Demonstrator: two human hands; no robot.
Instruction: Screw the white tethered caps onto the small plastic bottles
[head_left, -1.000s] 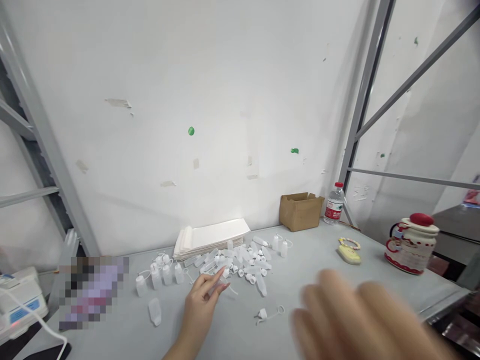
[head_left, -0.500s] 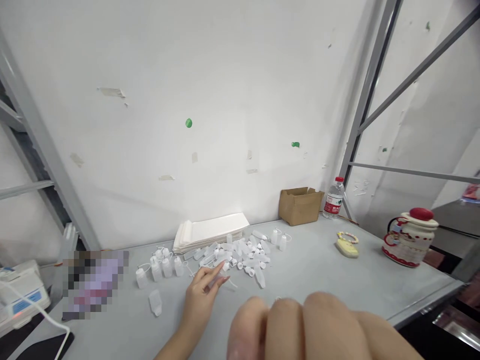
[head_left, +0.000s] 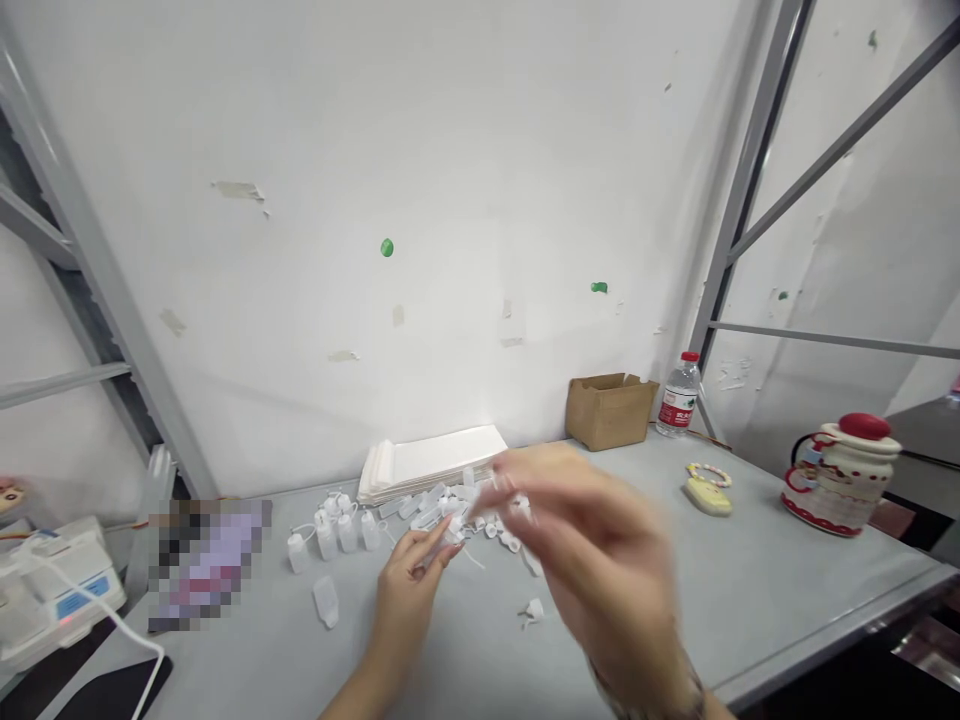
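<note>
My left hand (head_left: pixel 411 585) is closed in a pinch on a small translucent plastic bottle (head_left: pixel 454 528). A white top shows at the fingertips and a thin strap sticks out below; my fingers hide most of the rest. My right hand (head_left: pixel 600 555), smeared by motion, reaches in from the right beside it. Its thumb and fingers point at the bottle, and whether they hold anything is unclear. Behind both hands lies a pile of loose clear bottle bodies and white caps (head_left: pixel 431 505), partly covered by my right hand. A single white cap (head_left: pixel 534 610) lies on the table below my right hand.
Several capped bottles (head_left: pixel 326 540) stand left of the pile, near a flat clear piece (head_left: pixel 325 602). White sheets (head_left: pixel 442 458) are stacked against the wall. Rightward are a cardboard box (head_left: pixel 609 415), water bottle (head_left: pixel 679 400), yellow case (head_left: pixel 707 496) and decorated jug (head_left: pixel 840 480).
My right hand has moved from close to the camera, fingers curled, out to beside my left hand. The left keeps its pinch on the bottle. The view has shifted slightly.
</note>
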